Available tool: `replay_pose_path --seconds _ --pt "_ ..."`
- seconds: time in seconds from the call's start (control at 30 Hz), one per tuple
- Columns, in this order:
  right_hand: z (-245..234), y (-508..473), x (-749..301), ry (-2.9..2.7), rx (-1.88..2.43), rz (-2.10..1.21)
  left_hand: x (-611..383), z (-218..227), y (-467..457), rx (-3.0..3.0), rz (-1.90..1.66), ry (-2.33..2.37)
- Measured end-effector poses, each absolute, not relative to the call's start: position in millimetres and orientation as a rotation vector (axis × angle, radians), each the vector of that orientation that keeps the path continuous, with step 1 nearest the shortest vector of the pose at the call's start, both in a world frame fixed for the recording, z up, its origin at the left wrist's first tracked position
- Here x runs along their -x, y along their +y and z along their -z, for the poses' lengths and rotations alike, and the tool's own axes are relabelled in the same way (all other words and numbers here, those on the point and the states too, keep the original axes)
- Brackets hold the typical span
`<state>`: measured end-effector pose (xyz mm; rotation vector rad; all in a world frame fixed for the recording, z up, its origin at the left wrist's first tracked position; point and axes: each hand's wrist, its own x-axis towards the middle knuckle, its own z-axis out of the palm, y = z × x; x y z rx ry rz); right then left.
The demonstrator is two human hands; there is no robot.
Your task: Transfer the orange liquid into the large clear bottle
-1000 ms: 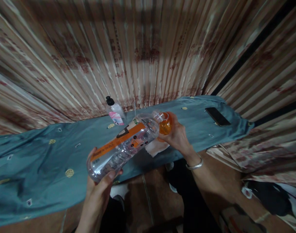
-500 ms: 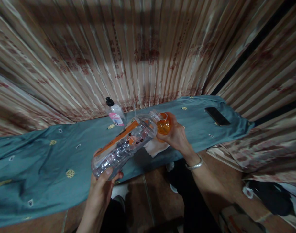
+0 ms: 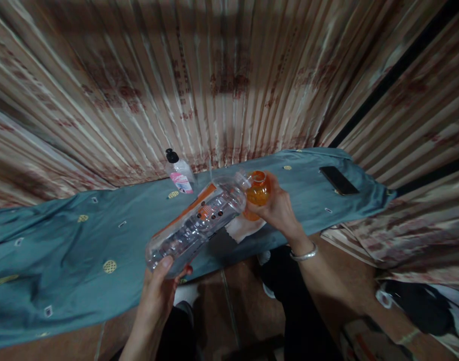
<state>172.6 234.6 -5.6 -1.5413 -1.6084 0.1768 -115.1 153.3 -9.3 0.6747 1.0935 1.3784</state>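
Observation:
My left hand (image 3: 162, 281) is wrapped round the base of a large clear plastic bottle (image 3: 202, 220) with an orange-and-white label. The bottle lies tilted, its open neck up and to the right. My right hand (image 3: 278, 210) grips a small orange bottle (image 3: 258, 190), whose open round mouth faces up beside the clear bottle's neck. Whether the two necks touch I cannot tell. Under the orange bottle is a pale tissue-like sheet (image 3: 245, 229). Behind the clear bottle stands a pump-type bottle (image 3: 181, 175) with a black top and pink label.
A green patterned cloth (image 3: 82, 255) covers the long narrow surface. Toward its right end lies a black phone (image 3: 338, 180). Pleated curtains (image 3: 229, 75) hang behind and at the right. Dark clothing or bags (image 3: 417, 306) sit at lower right.
Both bottles have shifted very slightly to the right in view, and the orange bottle's mouth shows a little more clearly. Each hand keeps its hold.

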Motion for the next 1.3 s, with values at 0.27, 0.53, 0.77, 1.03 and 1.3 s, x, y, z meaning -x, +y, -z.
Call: replay_pose_path --seconds 0.27,0.53,0.77,1.03,1.3 --pt "1.1 234.1 -172.1 -1.569 1.523 -0.197 105.4 16.0 151.3 -0.424 -1.312 1.12" --pt "-3.2 231.6 -169.7 -1.577 1.496 -0.314 111.7 26.3 155.5 -0.372 -1.287 1.022" --pt "-0.8 232.2 -167.8 -1.607 1.511 -0.273 109.2 16.6 153.8 -0.382 -1.328 1.027" --pt "0.0 232.3 -169.0 -1.624 1.517 -0.268 106.2 6.9 157.5 -0.35 -1.37 1.061" --pt "-2.8 232.4 -169.1 -1.648 1.554 -0.285 115.9 17.9 157.6 -0.359 -1.361 1.012"
